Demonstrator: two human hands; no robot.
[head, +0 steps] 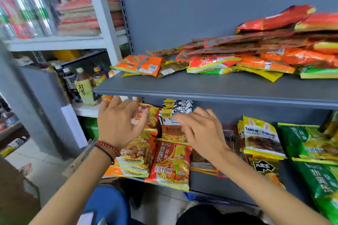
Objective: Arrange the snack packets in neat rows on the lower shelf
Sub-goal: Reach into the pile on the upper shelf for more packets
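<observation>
the black-and-white snack packet stands upright near the left end of the lower shelf, long axis vertical. the nearer right hand rests straight fingertips on it, gripping nothing; the left hand hovers beside, spread, empty.

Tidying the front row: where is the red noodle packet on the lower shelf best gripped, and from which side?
Probably by its bottom seam, from the front. The red noodle packet lies face up with that seam at or just past the front lip of the lower shelf, so a thumb on top and fingers beneath can pinch it. A neighbouring noodle packet crowds its left side.
</observation>
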